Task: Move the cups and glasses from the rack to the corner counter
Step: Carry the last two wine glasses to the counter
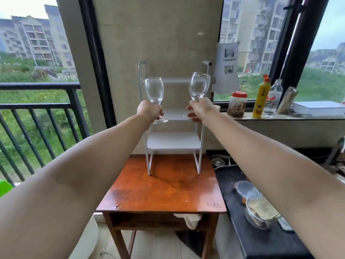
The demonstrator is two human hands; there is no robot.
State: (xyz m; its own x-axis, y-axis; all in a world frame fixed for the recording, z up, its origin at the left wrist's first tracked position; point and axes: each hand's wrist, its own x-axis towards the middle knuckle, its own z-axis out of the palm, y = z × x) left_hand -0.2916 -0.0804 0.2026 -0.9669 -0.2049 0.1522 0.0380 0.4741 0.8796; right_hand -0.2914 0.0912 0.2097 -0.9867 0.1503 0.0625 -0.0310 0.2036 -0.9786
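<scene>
Each hand's fingers are clamped on a stem, left hand [149,111] holding one wine glass [154,91], right hand [199,110] another glass [198,86], before the white rack [173,141] on the reddish wooden counter [162,191] below, between balcony railing [37,105] and window sill [280,116].

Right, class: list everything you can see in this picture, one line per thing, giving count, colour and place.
Wine glasses: two, clear, one held in each hand before the rack.
Rack: one, white, at the back of the table.
Table: one, reddish-brown wood, centre.
Jar: one, red lid, window sill.
Squeeze bottle: one, yellow, sill.
Water bottle: one, clear, sill.
Lidded containers: at least two, clear, dark counter on the right.
Cloth: one, pale, under the tabletop.
Left hand: gripping a stem.
Right hand: gripping a stem.
</scene>
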